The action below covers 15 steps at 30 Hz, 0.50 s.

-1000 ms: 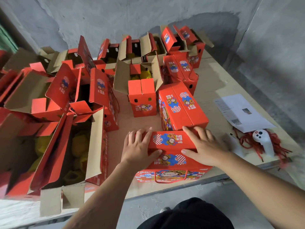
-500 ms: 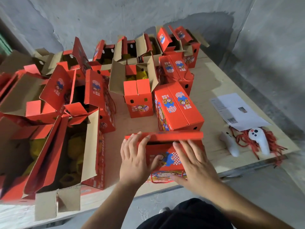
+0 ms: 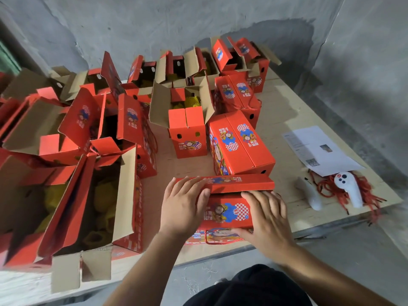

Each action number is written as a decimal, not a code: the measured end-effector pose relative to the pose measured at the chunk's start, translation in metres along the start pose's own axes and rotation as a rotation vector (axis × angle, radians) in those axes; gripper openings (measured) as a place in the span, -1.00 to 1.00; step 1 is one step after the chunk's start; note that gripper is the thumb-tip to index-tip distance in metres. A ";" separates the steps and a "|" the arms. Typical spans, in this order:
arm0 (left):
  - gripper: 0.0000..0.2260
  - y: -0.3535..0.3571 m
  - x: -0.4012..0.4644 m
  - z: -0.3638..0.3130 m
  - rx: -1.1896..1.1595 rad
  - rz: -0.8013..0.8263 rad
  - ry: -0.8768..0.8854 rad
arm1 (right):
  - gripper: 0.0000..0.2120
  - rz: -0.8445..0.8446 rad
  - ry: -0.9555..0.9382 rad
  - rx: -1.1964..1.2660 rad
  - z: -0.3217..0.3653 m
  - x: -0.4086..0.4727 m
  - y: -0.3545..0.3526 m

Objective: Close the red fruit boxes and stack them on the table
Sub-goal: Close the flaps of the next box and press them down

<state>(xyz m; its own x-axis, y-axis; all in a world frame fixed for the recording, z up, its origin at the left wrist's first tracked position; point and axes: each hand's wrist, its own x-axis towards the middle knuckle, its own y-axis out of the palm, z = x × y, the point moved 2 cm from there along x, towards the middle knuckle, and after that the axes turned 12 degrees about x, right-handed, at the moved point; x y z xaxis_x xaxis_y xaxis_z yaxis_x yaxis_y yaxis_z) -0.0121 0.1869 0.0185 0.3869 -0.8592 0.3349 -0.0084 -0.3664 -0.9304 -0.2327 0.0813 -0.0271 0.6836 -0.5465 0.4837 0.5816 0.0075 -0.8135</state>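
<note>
A red fruit box [image 3: 229, 214] stands at the table's near edge in the head view. Its far top flap [image 3: 242, 184] is raised a little, and the near flap lies flat. My left hand [image 3: 183, 208] holds the left end of the raised flap, fingers on top and thumb at its edge. On the near flap my right hand [image 3: 269, 219] presses flat, its fingertips reaching under the raised one. Two closed red boxes [image 3: 240, 146] [image 3: 238, 93] sit just behind.
Several open red boxes with yellow fruit fill the left and back of the wooden table [image 3: 287, 115], the nearest being a large one [image 3: 123, 195]. At the right lie a sheet of paper [image 3: 318, 149], red cords [image 3: 331, 188] and two white controllers [image 3: 348, 188] [image 3: 311, 195]. A grey wall stands behind.
The box's top was fully closed under both hands a second ago. The far flap has since lifted, and my right hand has slid onto the near flap.
</note>
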 end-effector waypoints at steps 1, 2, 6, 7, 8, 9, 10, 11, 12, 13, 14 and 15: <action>-0.50 -0.003 0.006 0.002 -0.007 0.068 0.000 | -0.09 -0.021 -0.020 -0.015 0.001 -0.002 0.001; -0.45 -0.004 0.012 0.004 -0.012 0.166 0.003 | -0.08 -0.034 -0.034 -0.026 0.001 -0.002 0.001; -0.43 0.002 0.024 0.011 0.028 0.488 0.042 | -0.10 -0.044 -0.048 -0.036 0.000 -0.003 0.003; -0.46 0.003 0.026 0.011 0.030 0.535 0.045 | -0.11 -0.047 -0.050 -0.039 0.000 -0.004 0.004; -0.48 0.005 0.028 0.013 0.024 0.578 0.045 | -0.11 -0.055 -0.051 -0.043 0.000 -0.005 0.005; -0.48 0.005 0.032 0.014 0.014 0.622 0.045 | -0.11 -0.070 -0.052 -0.046 0.000 -0.007 0.006; -0.47 0.006 0.036 0.016 0.005 0.669 0.047 | -0.11 -0.089 -0.054 -0.050 -0.001 -0.008 0.007; -0.44 0.007 0.041 0.019 -0.002 0.713 0.054 | -0.10 -0.108 -0.055 -0.055 -0.001 -0.008 0.008; -0.41 0.007 0.046 0.022 -0.006 0.748 0.062 | -0.10 -0.124 -0.058 -0.062 -0.001 -0.009 0.009; -0.38 0.007 0.051 0.024 -0.014 0.768 0.069 | -0.09 -0.134 -0.063 -0.070 -0.002 -0.009 0.009; -0.34 0.007 0.055 0.026 -0.028 0.771 0.072 | -0.09 -0.140 -0.069 -0.076 -0.002 -0.009 0.009; -0.31 0.007 0.059 0.028 -0.046 0.761 0.067 | -0.08 -0.146 -0.076 -0.080 -0.002 -0.009 0.009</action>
<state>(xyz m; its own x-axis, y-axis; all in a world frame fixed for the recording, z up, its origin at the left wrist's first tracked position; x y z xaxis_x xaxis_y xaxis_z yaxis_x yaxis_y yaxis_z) 0.0361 0.1440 0.0279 0.2021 -0.9000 -0.3863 -0.2892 0.3220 -0.9015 -0.2345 0.0852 -0.0394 0.6275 -0.4720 0.6193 0.6424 -0.1356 -0.7543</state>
